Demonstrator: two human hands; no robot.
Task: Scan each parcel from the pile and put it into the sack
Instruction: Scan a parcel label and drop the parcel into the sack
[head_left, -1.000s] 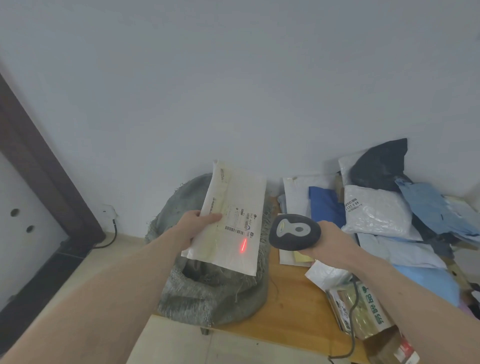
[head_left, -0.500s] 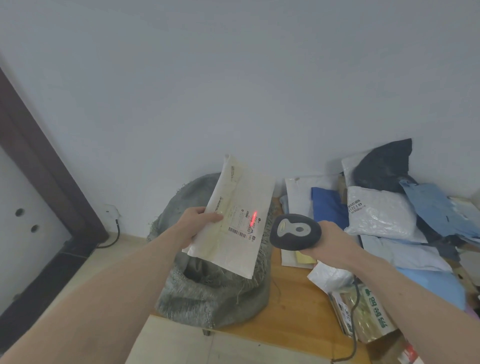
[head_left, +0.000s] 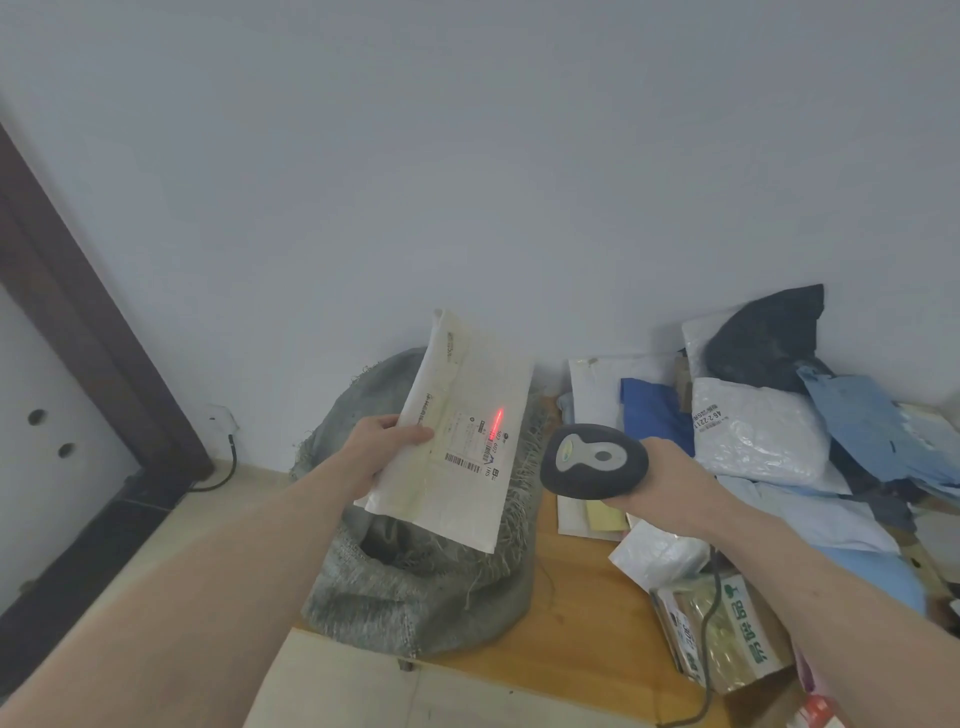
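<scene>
My left hand (head_left: 382, 447) grips a flat white parcel envelope (head_left: 462, 431) by its left edge, holding it tilted above the open grey woven sack (head_left: 415, 587). A printed label with barcodes faces me, and a red scan line glows on the label's upper right. To the right, my right hand (head_left: 660, 478) grips a dark handheld barcode scanner (head_left: 592, 460) aimed at the envelope; its cable hangs down past my forearm. The pile of parcels (head_left: 753, 431), white, blue and black bags, lies on the right of the wooden table (head_left: 582, 618).
The sack stands at the table's left end against the white wall. A green-printed packet (head_left: 727, 639) and a white bag (head_left: 660, 553) lie under my right forearm. A dark door frame (head_left: 88, 332) and a wall socket with a cable (head_left: 223, 431) are at left.
The envelope has tilted and lifted slightly in my left hand. The red scan line moved from the envelope's lower edge up to the label's top right. The scanner hand stayed nearly still.
</scene>
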